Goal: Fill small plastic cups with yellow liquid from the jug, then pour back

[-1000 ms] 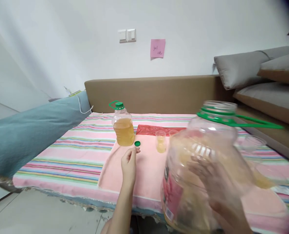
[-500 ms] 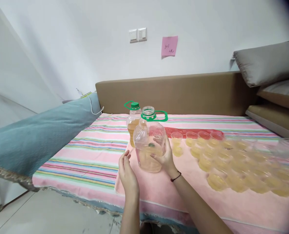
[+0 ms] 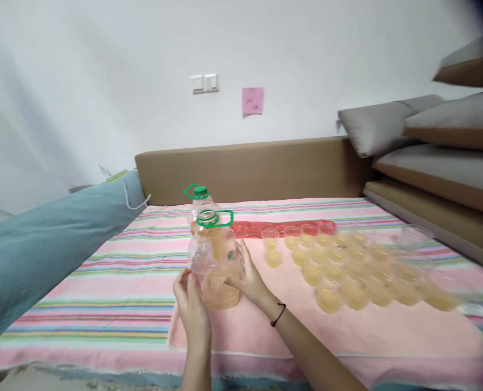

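An uncapped clear jug (image 3: 217,266) with a green handle stands upright on the pink cloth (image 3: 266,336), some pale yellow liquid low inside it. My right hand (image 3: 247,274) grips its right side, thumb towards me. My left hand (image 3: 190,298) lies against its lower left side with fingers bent round it. Behind it is a second jug (image 3: 201,205) with a green cap and amber liquid, partly hidden. Rows of clear cups (image 3: 328,298) holding yellow liquid stand to the right. A small green object shows through the front jug's wall.
Behind the cups lies a red plastic bag (image 3: 249,229). Stacked grey and brown cushions (image 3: 449,163) rise at the right. A brown backrest (image 3: 245,171) runs along the wall, and a blue padded armrest (image 3: 62,233) slopes at the left.
My left hand has closed in from beside the jug onto its lower left side. The jug stands lower, on the cloth. The view has turned to the right.
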The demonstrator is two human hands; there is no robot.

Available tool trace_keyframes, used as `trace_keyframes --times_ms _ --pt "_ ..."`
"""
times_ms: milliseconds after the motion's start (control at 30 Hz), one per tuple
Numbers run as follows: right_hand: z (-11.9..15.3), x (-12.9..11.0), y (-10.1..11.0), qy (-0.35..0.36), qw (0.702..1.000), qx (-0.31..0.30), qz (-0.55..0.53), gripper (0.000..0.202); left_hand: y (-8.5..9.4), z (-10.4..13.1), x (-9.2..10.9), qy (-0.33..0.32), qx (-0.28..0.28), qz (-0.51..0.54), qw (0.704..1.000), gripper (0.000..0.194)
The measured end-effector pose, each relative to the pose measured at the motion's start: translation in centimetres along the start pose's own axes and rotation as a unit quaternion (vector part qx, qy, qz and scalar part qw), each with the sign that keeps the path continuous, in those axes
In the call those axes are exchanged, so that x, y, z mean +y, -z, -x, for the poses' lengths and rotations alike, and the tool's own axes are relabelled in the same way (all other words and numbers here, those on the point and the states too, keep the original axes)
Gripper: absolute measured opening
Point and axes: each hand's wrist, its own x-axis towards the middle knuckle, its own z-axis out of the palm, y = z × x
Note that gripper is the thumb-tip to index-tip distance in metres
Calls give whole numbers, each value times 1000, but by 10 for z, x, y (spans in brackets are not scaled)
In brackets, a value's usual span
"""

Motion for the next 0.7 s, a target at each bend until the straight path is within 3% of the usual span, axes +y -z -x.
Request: trace_keyframes --times_ms 100,200,333,400,467,567,700 --pt "12 -40 40 41 999 8 19 104 -6 -5 1 -7 16 -4 1000 38" --pt "28 -88 106 104 987 86 92 82 -11 -6 1 -37 28 -15 999 41" --pt "56 -129 224 109 953 208 193 49 -16 7 1 -230 51 -99 967 60" --pt "71 -135 287 100 920 284 250 39 -21 19 4 -347 49 -131 927 64" --pt "84 -133 347 76 891 341 291 40 -30 32 7 -416 7 -166 894 46" --pt "96 -122 427 20 858 379 346 44 -49 50 5 -468 -105 -208 852 15" --pt "96 -105 506 -54 830 383 402 44 -77 66 -11 -527 -234 -230 784 19"
